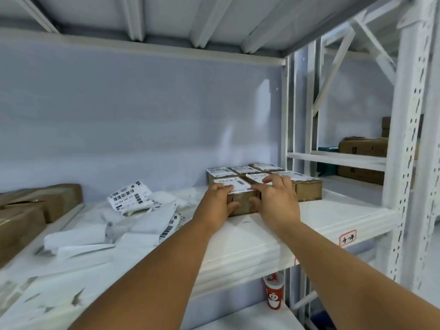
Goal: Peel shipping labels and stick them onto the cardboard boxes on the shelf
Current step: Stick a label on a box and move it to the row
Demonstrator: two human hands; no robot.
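Several small cardboard boxes (307, 189) stand in a tight block at the back right of the white shelf (333, 217), each with a white shipping label on top. Both my hands hold the nearest box (242, 203). My left hand (217, 203) grips its left front corner, fingers on the label (234, 184) and thumb on the front face. My right hand (276, 198) grips its right side, fingers spread over the top and reaching the neighbouring box's label. A heap of white label sheets and peeled backings (133, 210) lies on the shelf to the left.
Larger brown cartons (35, 206) sit at the far left edge of the shelf. White perforated rack posts (407, 139) rise on the right, with more cartons (364, 146) on the shelf beyond. A red paper cup (273, 292) stands on the lower shelf.
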